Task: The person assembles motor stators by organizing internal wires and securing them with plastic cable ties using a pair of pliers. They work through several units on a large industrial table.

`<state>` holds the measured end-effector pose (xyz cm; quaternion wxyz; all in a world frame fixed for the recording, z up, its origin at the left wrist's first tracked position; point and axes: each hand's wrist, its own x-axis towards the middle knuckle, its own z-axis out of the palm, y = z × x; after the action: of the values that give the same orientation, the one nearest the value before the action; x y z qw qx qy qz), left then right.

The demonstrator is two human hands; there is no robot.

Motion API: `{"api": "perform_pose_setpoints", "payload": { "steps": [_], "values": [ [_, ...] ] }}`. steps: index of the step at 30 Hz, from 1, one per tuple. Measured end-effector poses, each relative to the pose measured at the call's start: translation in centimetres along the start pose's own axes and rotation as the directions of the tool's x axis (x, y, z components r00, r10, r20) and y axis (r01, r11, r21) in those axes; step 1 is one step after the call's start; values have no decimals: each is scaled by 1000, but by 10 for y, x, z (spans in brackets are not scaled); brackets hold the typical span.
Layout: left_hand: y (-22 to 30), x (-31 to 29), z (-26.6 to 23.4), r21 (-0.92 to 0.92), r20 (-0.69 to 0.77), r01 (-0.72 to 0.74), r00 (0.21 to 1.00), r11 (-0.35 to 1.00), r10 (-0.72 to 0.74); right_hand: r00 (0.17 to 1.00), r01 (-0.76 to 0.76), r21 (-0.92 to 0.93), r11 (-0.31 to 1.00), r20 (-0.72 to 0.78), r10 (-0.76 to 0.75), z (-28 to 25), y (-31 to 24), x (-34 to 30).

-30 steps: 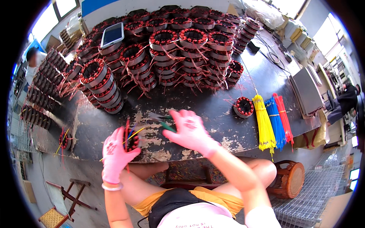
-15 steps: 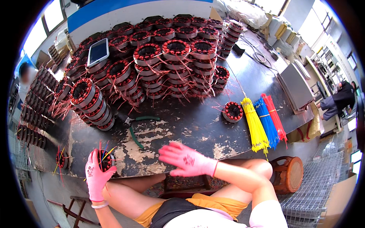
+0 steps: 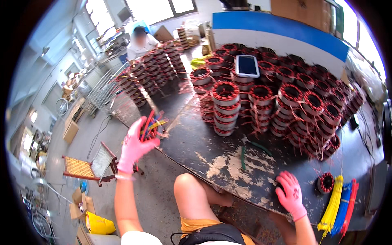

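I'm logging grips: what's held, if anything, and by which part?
The left pink-gloved hand seemingly holds a red-wound metal ring by its outer side; the right hand shows nothing held.

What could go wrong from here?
The wired ring at the left hand is near the table's edge, so a bump could drop it. The tablet lies on stacked rings and might slide off if they are knocked. The pliers lie with handles spread and could catch loose wires.
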<state>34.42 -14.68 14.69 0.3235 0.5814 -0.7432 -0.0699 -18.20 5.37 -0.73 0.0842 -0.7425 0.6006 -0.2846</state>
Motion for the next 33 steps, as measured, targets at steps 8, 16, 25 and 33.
{"api": "perform_pose_setpoints", "payload": {
  "steps": [8, 16, 25, 33],
  "values": [
    [-137, 68, 14, -77, 49, 169, 985, 983, -166, 998, -57, 0, 998, 23, 57, 31, -23, -3],
    [-163, 69, 64, -26, 161, 257, 955, 966, -249, 998, -63, -31, 997, 26, 64, 30, -23, 0],
    [-161, 67, 65, -7, 119, 211, 971, 977, -209, 996, -80, -59, 995, 35, 83, 32, -27, 0],
    [-150, 68, 71, -23, 145, 167, 976, 986, -163, 995, -86, -66, 994, 34, 89, 30, -28, 0]
  ]
}}
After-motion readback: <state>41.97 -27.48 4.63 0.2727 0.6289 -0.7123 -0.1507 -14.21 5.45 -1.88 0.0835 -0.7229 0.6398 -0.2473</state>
